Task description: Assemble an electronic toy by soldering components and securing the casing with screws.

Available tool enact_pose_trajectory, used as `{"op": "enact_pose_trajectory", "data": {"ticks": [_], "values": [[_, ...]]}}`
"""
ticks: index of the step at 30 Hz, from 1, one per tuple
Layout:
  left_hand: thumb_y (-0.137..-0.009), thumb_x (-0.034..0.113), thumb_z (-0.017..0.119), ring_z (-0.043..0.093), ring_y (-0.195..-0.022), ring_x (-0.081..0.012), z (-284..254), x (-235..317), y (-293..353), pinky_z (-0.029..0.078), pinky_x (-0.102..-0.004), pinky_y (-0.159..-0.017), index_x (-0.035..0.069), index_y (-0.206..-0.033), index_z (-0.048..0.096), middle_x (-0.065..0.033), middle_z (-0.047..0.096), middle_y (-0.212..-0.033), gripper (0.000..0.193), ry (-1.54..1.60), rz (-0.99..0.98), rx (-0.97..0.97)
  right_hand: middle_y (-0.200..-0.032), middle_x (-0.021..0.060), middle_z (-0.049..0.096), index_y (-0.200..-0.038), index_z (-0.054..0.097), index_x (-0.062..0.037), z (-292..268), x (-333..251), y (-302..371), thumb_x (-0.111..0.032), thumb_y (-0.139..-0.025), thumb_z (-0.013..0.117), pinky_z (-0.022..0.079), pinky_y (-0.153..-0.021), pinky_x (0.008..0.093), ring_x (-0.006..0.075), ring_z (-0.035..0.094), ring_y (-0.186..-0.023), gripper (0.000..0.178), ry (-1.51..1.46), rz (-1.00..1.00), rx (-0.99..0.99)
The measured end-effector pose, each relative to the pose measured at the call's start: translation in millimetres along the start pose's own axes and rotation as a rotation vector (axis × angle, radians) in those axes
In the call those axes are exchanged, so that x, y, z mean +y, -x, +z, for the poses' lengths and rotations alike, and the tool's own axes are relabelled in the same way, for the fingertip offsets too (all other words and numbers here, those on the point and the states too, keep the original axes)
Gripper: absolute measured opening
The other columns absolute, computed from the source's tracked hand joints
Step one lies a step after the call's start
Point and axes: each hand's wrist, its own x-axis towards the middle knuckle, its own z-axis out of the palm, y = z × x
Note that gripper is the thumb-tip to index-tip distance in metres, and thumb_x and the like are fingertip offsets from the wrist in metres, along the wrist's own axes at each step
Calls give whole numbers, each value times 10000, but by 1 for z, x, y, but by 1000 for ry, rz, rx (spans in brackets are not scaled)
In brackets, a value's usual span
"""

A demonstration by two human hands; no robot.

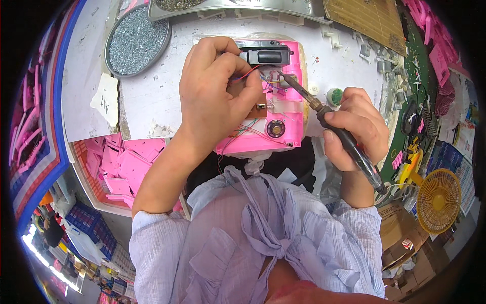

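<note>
A soldering iron (349, 144) with a black handle is gripped in my right hand (362, 126). Its tip reaches over the upper right of an open pink plastic housing (294, 121), close to several thin wires. My left hand (215, 96) is closed, pinching a thin red wire (251, 71) beside a black plastic part (268, 54) at the housing's top end; its upper fingers reach this part. A brown circuit board (257, 109) shows partly beneath the left fingers. Lower in the housing sits a small round speaker (276, 128), with thin wires running across. The left fingertips' exact contact is partly hidden.
A round tray of small screws (137, 43) stands at the far left, beside a metal tray (243, 9). A crate of pink parts (126, 164) is at lower left. A small green-topped container (334, 96) sits by my right hand. A yellow fan (438, 200) stands right.
</note>
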Motion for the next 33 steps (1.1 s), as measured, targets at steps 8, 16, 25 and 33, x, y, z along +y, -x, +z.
{"op": "enact_pose_trajectory", "data": {"ticks": [8,16,25,33], "values": [[-791,5,758,636,-852,-216,-10,1,2,517,-306,-704,-2,-878,701,-108,616,-1073,104,-18,-32,-95,-654,81,577,-976,681,17,-3,-1,1,-14,-718,759,450,-579,369,238,501,-530,272,7,-2,36],[-766,79,796,645,-875,-269,-13,35,4,519,-368,-685,82,-965,699,-70,656,-1035,221,-97,313,-477,-709,116,613,-1074,658,55,-29,-14,21,-43,-794,750,496,-676,404,238,567,-625,310,13,115,156],[-895,12,748,673,-730,-99,-11,26,1,534,-251,-660,-6,-958,719,-60,721,-832,72,311,-287,-499,-1138,162,689,-1387,547,2,33,-11,24,122,-831,731,537,-934,342,239,707,-1077,598,-80,456,107],[-857,49,763,696,-629,-208,-6,24,4,528,-318,-589,-3,-932,729,-128,720,-768,97,397,-348,-426,-936,115,672,-1285,649,-72,60,-1,8,89,-763,758,539,-718,325,245,663,-808,557,-162,398,259]]}}
